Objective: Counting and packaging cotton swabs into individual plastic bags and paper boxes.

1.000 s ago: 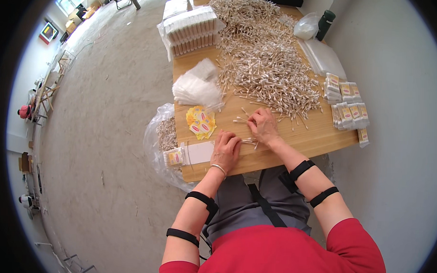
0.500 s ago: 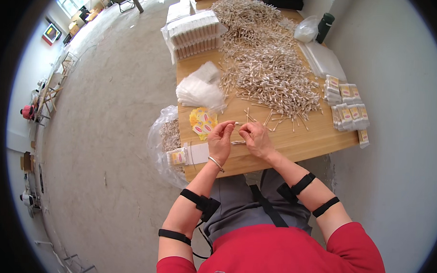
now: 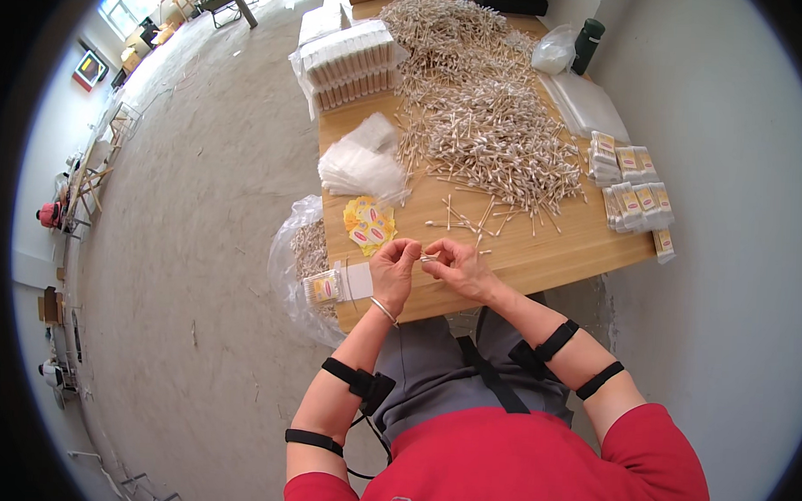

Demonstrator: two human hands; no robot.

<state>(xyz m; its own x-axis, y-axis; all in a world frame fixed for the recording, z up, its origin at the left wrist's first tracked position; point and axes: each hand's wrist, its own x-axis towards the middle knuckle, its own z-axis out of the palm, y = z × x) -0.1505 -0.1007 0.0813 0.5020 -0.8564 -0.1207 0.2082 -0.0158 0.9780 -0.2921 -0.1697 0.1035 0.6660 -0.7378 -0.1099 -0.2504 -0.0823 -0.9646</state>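
My left hand (image 3: 393, 275) is pinched closed over the near edge of the wooden table (image 3: 542, 260). Close on its right, my right hand (image 3: 460, 270) is closed too, thumb against the forefinger. White-tipped cotton swabs (image 3: 428, 258) show between the two sets of fingertips; how many each hand holds is partly hidden. Several loose swabs (image 3: 459, 222) lie just beyond the hands, in front of a large heap of cotton swabs (image 3: 498, 135). Left of my left hand are a white card (image 3: 357, 282) and a filled packet of swabs (image 3: 322, 288) with a yellow label.
Yellow labels (image 3: 369, 225) and clear plastic sleeves (image 3: 362, 165) lie left of the heap. Stacked swab bundles (image 3: 350, 63) stand behind them. Filled packets (image 3: 634, 201) line the right side, near a wall (image 3: 722, 173). A dark green bottle (image 3: 587, 47) stands far right.
Both hands have drawn nearer to me and closer together, reaching the swabs that lay on the table between them. A swab now lies where the fingertips were.
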